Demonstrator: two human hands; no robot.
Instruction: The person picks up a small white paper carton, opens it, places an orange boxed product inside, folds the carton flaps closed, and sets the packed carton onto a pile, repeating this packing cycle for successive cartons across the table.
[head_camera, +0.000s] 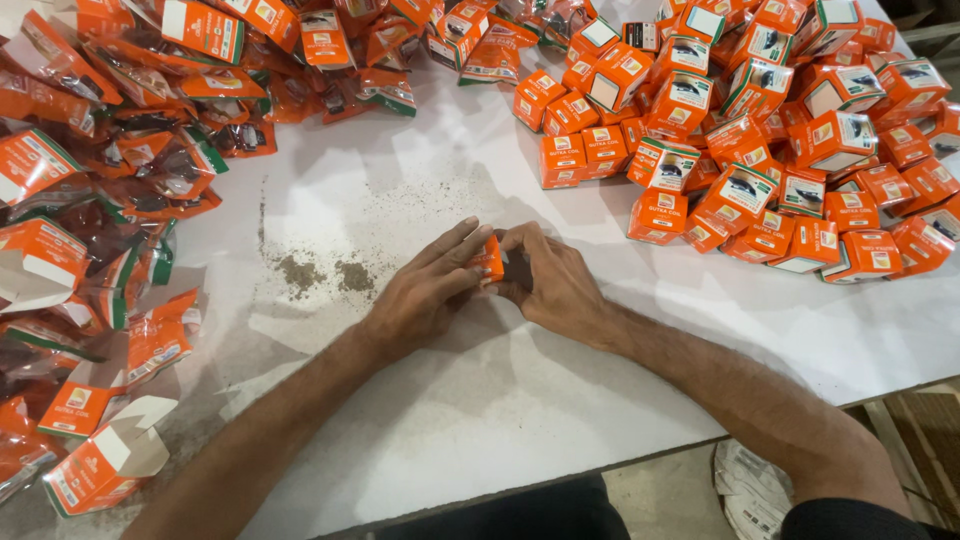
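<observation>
Left hand (425, 290): lies knuckles-up on the white tabletop (520, 400), fingers stretched toward the middle, their tips pressed against the left side of a small orange cardboard carton (489, 261).
Right hand (550, 285): cupped over the carton's right side, fingers curled and pinching it from above; the palm hides most of that face.
Carton position: near the table's centre, squeezed between the 2 hands, resting on or just above the surface; I cannot tell which.
Step in hand: by my reading, the flaps of this carton are being pressed closed.
Doing it well: keep the carton square between both hands, press evenly on opposite faces so the thin card does not buckle, and tuck the flap straight instead of forcing a corner.
Finished side: a heap of closed orange cartons with white and green panels (760, 130) sits on the far right, well apart from the hands.
Supply side: a pile of orange foil sachets (150, 160) and open, unfolded orange cartons (100, 465) lies along the left edge.
Hazard: dark spilled grit (320, 272) lies just left of the left hand; keep the carton off it so none gets trapped under a flap.
</observation>
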